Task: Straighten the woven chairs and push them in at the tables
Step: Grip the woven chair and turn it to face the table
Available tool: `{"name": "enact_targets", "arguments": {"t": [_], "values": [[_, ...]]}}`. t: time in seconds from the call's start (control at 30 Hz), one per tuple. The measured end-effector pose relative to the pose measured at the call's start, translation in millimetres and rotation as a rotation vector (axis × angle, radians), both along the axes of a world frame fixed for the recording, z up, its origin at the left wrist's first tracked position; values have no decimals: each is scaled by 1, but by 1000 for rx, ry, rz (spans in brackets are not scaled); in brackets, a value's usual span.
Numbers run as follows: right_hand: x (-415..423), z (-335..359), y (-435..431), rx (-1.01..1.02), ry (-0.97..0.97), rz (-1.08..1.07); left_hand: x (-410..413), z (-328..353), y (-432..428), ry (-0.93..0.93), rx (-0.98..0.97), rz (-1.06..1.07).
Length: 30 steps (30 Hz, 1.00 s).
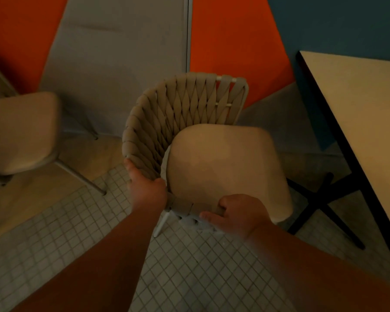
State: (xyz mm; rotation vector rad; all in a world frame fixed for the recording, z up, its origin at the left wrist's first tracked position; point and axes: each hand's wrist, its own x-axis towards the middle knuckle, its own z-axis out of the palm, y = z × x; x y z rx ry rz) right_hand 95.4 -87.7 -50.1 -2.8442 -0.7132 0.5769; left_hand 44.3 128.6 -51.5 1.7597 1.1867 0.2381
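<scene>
Now, chair (189,104): askew on the tiled floor (77,221), near the table (358,113), not pushed under it.
Left hand (145,188): I grip the woven back's rim.
Right hand (236,216): I'm curled round the woven rail beside the cushion (223,165).
Other chair (18,131): off to my left.

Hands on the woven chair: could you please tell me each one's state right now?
Left hand: holds the back rim of the woven chair.
Right hand: grips its armrest end.
</scene>
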Motion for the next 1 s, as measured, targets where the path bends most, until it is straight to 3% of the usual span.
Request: {"name": "enact_targets", "arguments": {"t": [0.13,0.2,0.3,0.47,0.6,0.77,1.0], "values": [[2,-4,-1,-32,40,-16,3,0,10,80,-22,-68],[3,4,1,-54,114,-14,-4,9,20,240,4,-236],[-7,31,-4,-92,165,18,-32,42,32,510,346,-582],[-44,119,-31,104,82,-188,-83,143,28,396,753,-956],[-61,196,-62,87,22,-225,-113,208,0,457,797,-933],[-58,253,-92,-47,-196,-120,-128,262,-19,419,852,-977],[-84,264,-105,-14,-132,-136,-128,281,-35,405,852,-1016]]}}
